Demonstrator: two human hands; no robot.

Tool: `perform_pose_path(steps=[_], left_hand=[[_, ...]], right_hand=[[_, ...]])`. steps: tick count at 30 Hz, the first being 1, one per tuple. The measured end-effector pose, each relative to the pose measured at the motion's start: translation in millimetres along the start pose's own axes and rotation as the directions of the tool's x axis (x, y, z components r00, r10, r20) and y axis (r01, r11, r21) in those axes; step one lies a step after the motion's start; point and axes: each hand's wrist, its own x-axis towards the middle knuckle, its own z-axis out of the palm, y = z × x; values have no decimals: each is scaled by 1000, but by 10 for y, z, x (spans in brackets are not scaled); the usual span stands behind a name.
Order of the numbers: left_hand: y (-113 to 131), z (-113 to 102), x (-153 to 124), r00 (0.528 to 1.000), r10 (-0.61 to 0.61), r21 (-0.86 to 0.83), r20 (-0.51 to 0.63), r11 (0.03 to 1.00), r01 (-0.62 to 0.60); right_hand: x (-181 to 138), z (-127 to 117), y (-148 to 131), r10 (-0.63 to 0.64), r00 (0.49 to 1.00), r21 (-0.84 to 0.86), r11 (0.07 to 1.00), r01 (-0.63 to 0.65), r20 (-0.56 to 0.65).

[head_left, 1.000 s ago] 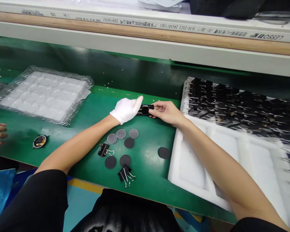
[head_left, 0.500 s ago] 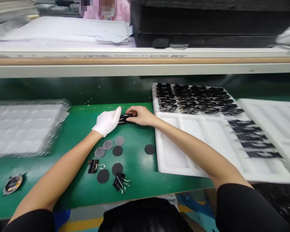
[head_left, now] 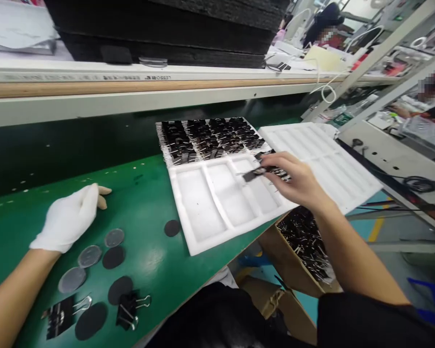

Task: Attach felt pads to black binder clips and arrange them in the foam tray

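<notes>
My right hand (head_left: 293,181) is closed on a black binder clip (head_left: 253,175), slightly blurred, above the right compartments of a white foam tray (head_left: 185,227). More clips lie partly hidden under that hand. The tray's far rows are packed with black binder clips (head_left: 213,140). My left hand (head_left: 70,217), in a white glove with bare fingertips, rests on the green table (head_left: 141,212), fingers loosely extended and holding nothing. Near it lie clear discs (head_left: 90,256), black discs (head_left: 113,257), a binder clip (head_left: 60,316) and another binder clip (head_left: 128,309) overlapping a black disc.
A second white foam tray (head_left: 342,169) stands to the right. Below the table edge is a cardboard box full of binder clips (head_left: 306,244). Black foam blocks (head_left: 166,36) sit on the shelf (head_left: 105,104) above. Other people are in the background at right.
My view has turned right. My right hand has left my left hand and carried the binder clip right, over the foam tray. My left hand now holds nothing.
</notes>
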Motion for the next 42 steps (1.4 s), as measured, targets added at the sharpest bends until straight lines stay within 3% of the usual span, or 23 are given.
perform_pose_path(steps=[3, 5, 9, 13, 17, 19, 21, 23, 25, 27, 28, 30, 31, 33, 35, 39, 42], left_hand=[[-1, 40, 52, 1000, 1, 23, 6, 1000, -1], [-6, 69, 72, 1000, 8, 33, -4, 999, -8], [-31, 97, 67, 1000, 5, 33, -13, 999, -4], [-49, 90, 39, 1000, 5, 12, 13, 1000, -6], [-2, 80, 6, 1000, -5, 6, 4, 1000, 5], [25, 80, 0, 1000, -9, 7, -2, 1000, 9], [38, 81, 11, 1000, -6, 16, -4, 1000, 6], [40, 84, 34, 1000, 2, 21, -9, 1000, -2], [45, 87, 52, 1000, -7, 0, -14, 1000, 7], [63, 90, 39, 1000, -25, -79, -12, 997, 24], [74, 92, 19, 999, -30, -139, -15, 990, 27], [83, 96, -43, 1000, 3, -307, -9, 952, -6], [75, 97, -81, 998, -21, -372, -54, 928, 0], [24, 93, -173, 996, -55, -491, -77, 871, 10], [-56, 74, -309, 994, -84, -567, -73, 823, 28], [-213, 4, -799, 987, -124, -616, -100, 787, 37], [-331, -60, -1329, 968, -76, -458, -241, 888, -44]], right_hand=[[-546, -385, 511, 181, 983, -52, 982, -182, -8], [-825, -494, 753, 255, 967, -80, 964, -254, 4], [-1107, -423, 1039, 295, 955, -114, 950, -290, 29], [-1168, -268, 1179, 286, 957, -126, 952, -278, 47], [-1193, -274, 1218, 339, 936, -157, 934, -322, 95], [-1180, -334, 1181, 368, 923, -146, 925, -351, 109], [-1111, -398, 1078, 377, 925, -87, 924, -372, 49], [-948, -419, 885, 357, 925, 13, 934, -358, -129], [-676, -354, 600, 294, 892, 105, 956, -275, -344], [-321, -180, 249, 185, 885, 151, 980, -132, -428], [-130, -53, 61, 108, 920, 169, 984, -47, -376], [246, 269, -316, -159, 979, 202, 962, 184, -131], [421, 456, -500, -314, 949, 213, 929, 303, 18], [724, 850, -855, -547, 798, 200, 836, 511, 252], [943, 1211, -1187, -645, 654, 167, 750, 639, 395], [1065, 1635, -1657, -613, 463, 177, 704, 688, 640], [959, 1777, -1690, -497, 362, 192, 758, 623, 789]])
